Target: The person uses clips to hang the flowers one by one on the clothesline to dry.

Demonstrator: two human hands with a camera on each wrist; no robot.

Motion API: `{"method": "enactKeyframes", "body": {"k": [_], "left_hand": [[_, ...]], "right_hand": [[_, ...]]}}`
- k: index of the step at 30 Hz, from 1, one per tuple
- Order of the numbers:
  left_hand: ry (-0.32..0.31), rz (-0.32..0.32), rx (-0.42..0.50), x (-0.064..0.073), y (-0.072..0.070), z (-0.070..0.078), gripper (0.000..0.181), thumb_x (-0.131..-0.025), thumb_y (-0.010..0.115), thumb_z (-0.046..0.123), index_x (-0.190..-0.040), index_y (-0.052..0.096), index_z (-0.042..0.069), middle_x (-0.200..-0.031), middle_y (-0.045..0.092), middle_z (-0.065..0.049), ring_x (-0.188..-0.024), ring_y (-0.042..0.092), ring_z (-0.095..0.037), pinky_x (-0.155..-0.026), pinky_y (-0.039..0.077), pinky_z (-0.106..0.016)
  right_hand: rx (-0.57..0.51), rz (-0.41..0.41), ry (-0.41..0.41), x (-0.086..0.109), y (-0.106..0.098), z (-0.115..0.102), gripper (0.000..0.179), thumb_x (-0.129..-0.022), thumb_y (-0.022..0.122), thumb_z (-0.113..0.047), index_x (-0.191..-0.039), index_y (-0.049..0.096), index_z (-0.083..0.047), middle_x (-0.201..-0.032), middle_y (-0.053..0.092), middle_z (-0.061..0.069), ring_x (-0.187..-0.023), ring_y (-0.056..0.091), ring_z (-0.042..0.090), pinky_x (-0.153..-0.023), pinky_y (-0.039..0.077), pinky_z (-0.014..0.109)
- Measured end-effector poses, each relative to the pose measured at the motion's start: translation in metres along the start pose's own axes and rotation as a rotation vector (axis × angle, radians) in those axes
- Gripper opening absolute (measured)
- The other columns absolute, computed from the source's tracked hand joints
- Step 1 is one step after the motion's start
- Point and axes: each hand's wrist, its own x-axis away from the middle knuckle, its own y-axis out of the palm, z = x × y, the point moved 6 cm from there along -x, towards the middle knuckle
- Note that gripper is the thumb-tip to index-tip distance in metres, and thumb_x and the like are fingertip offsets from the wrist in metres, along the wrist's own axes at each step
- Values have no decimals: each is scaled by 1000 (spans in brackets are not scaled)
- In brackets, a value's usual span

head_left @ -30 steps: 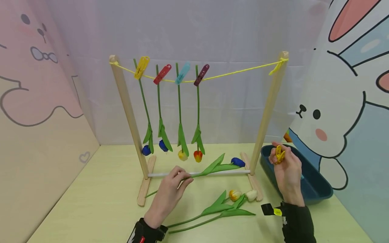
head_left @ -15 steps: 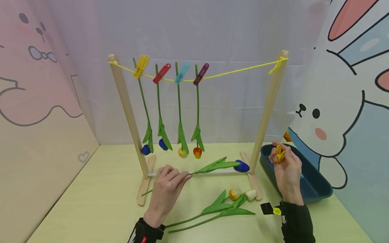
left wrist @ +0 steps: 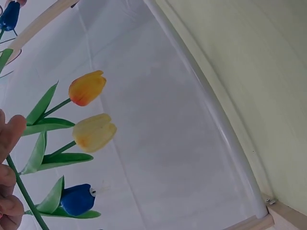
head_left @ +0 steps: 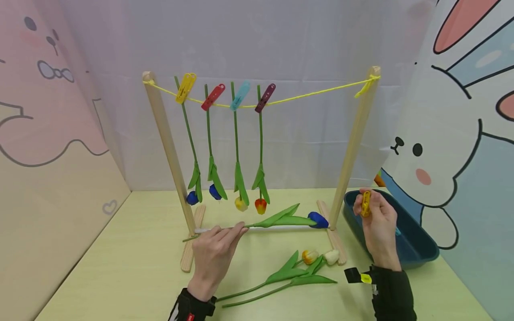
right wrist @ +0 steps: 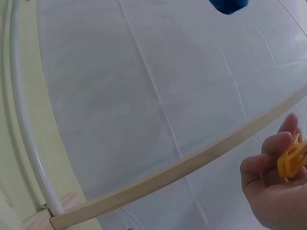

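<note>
Your left hand (head_left: pixel 214 254) pinches the stem of a blue tulip (head_left: pixel 295 220), held roughly level before the white bar (head_left: pixel 277 228). The bud is near the right post (head_left: pixel 353 147); the view hardly shows whether they touch. Lift carelessly and it could snag there, or the leaves could knock the nearest hanging tulip (head_left: pixel 260 178). Your right hand (head_left: pixel 379 227) pinches a yellow clip (head_left: pixel 365 203) beside the basin (head_left: pixel 417 236); a loose hold could drop it. A shallow bite on the sagging line (head_left: pixel 321 94) could let the stem slip down to the counter (head_left: pixel 120 267).
</note>
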Motion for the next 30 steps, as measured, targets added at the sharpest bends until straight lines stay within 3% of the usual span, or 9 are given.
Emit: {"method": "enactKeyframes", "body": {"k": [2, 7, 11, 17, 22, 25, 30], "left_hand": [[-23, 1, 40, 0, -1, -1, 33, -102, 57, 34, -93, 81, 14, -59, 70, 2, -45, 53, -9, -40, 22, -15], [-104, -28, 204, -1, 1, -5, 13, -87, 77, 12, -97, 80, 4, -71, 76, -4, -53, 66, -10, -48, 46, -15], [-194, -14, 372, -1, 3, -8, 28, -72, 83, -7, -99, 79, 1, -81, 79, -8, -63, 71, -12, -59, 54, -14], [-340, -16, 594, 2, 8, -12, 25, -80, 78, -7, -103, 77, 3, -87, 79, -11, -74, 74, -13, -71, 57, -12], [-445, -44, 685, 4, 10, -12, 22, -88, 74, 0, -109, 76, 6, -94, 78, -12, -82, 74, -11, -76, 59, -17], [-452, -20, 713, 5, 10, -13, 23, -89, 74, 0, -111, 75, 7, -96, 78, -11, -84, 74, -9, -76, 60, -18], [-389, 60, 753, 7, 10, -12, 31, -85, 72, -9, -113, 73, 5, -99, 78, -5, -86, 73, -3, -75, 58, -15]], "right_hand": [[6, 1, -12, 0, 0, -1, 31, -107, 43, -24, -110, 65, -2, -85, 61, 3, -72, 52, 16, -65, 47, 21], [40, 17, -18, 1, 0, -2, 30, -107, 44, -24, -110, 64, -1, -84, 60, 3, -72, 52, 16, -64, 47, 21], [53, 40, -24, 1, 0, -3, 29, -107, 45, -22, -108, 64, 1, -82, 60, 4, -71, 53, 16, -64, 47, 21], [39, 55, -51, 0, -1, -4, 27, -106, 46, -18, -102, 65, 1, -79, 60, 5, -71, 51, 18, -64, 45, 22], [16, 46, -79, 0, -1, -5, 26, -107, 45, -14, -100, 65, 0, -77, 59, 6, -70, 49, 19, -65, 43, 24], [27, 46, -87, 0, -1, -5, 25, -107, 45, -14, -99, 65, 0, -77, 58, 6, -70, 49, 19, -66, 43, 24], [45, 49, -94, 0, -1, -5, 26, -106, 46, -14, -97, 63, 4, -77, 58, 6, -72, 48, 20, -67, 43, 24]]}}
